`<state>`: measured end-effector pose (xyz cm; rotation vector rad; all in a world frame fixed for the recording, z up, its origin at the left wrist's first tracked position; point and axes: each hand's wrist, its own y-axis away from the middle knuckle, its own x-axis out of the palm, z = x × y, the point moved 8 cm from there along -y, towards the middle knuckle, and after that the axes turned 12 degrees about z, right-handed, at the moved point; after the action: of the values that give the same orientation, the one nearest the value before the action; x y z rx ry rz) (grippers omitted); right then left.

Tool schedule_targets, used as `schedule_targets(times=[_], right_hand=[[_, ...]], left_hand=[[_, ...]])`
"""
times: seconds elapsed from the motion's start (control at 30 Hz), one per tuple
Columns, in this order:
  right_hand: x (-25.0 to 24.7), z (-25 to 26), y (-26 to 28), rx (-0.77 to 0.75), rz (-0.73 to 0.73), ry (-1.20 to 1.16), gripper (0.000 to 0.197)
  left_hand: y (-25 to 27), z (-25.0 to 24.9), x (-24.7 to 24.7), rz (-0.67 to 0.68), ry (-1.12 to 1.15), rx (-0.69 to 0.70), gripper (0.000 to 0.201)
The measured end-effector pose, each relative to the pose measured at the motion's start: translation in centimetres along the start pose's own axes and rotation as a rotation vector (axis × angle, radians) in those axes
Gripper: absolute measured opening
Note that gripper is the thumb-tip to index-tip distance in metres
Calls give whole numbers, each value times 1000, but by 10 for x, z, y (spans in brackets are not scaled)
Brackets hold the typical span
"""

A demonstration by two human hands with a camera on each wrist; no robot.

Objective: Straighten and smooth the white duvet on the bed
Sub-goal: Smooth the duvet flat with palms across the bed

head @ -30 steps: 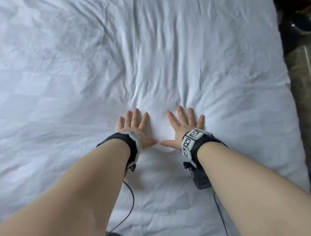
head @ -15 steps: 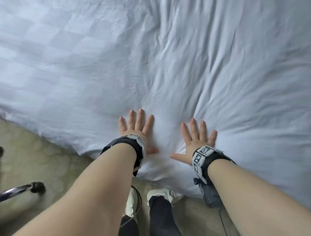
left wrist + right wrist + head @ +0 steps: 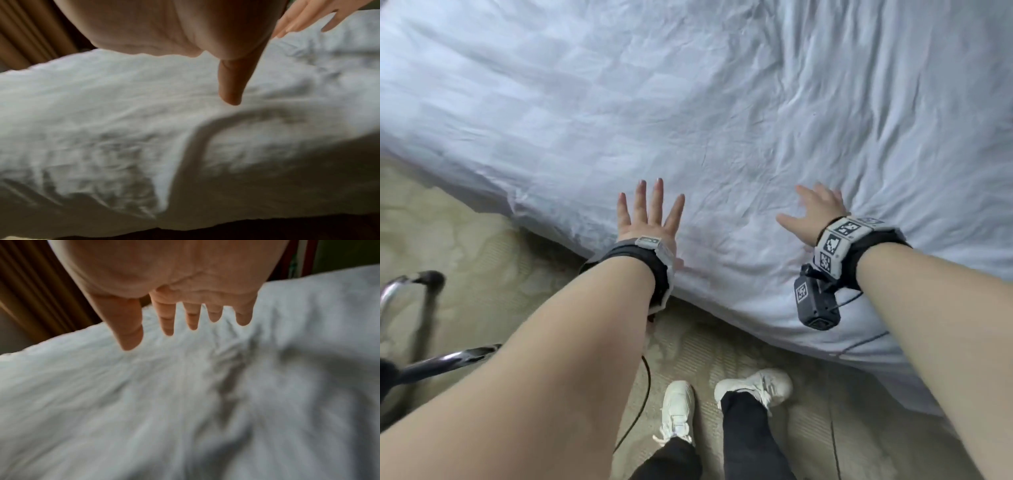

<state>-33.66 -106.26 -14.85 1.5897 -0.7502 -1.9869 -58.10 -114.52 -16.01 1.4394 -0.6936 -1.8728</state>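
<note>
Head view shows my left hand (image 3: 650,214) spread flat, fingers straight and fanned, close to the near edge of the white duvet (image 3: 722,102), which lies across the bed and hangs over its side toward the carpet (image 3: 482,253). My right hand (image 3: 813,214) is over the duvet a little farther in from that edge, fingers loosely parted, thumb pointing toward the left hand; neither grip has hold of anything. Left wrist view shows my thumb (image 3: 232,84) pointing down at the cloth, though blur keeps me from telling if it touches. Right wrist view shows my fingers (image 3: 168,318) straight and apart above the creased cloth. Wrinkles fan across the duvet's far right part, while its left part lies flatter. Between the hands the cloth is bare. Below the edge my white shoes (image 3: 753,387) stand on the carpet near the bed, and a chrome frame (image 3: 431,359) sits off to the left, well apart from the bed edge.
</note>
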Motion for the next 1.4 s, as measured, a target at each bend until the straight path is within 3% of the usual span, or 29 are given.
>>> schedule_targets(times=[0.07, 0.17, 0.3, 0.4, 0.53, 0.67, 0.77, 0.93, 1.07, 1.27, 1.4], right_hand=[[-5, 31, -8, -37, -12, 61, 82], [36, 61, -21, -67, 94, 225, 87], [129, 51, -2, -91, 212, 352, 92], [149, 38, 17, -125, 284, 420, 103], [108, 23, 21, -150, 319, 230, 96], [23, -26, 20, 59, 126, 119, 96], [-29, -62, 8, 118, 39, 147, 96], [-121, -125, -47, 145, -64, 174, 96], [-172, -150, -107, 45, -63, 261, 94], [-174, -170, -170, -137, 69, 409, 89], [-133, -200, -175, -165, 212, 428, 94]], left_hand=[[-6, 20, -6, -35, 7, -13, 105], [-25, 16, 10, 12, 74, 38, 105], [-33, -30, 63, 117, 177, 180, 98], [-20, -46, 85, 144, 108, 178, 98], [-9, -38, 59, 148, 84, 122, 89], [3, -39, -8, 70, 60, 98, 87], [-1, -46, -54, 29, 125, 61, 92], [-28, -104, -129, -51, 223, 72, 99], [-63, -165, -171, -47, 232, 83, 102], [-107, -239, -203, -20, 310, 71, 108], [-109, -290, -178, 140, 286, 79, 114]])
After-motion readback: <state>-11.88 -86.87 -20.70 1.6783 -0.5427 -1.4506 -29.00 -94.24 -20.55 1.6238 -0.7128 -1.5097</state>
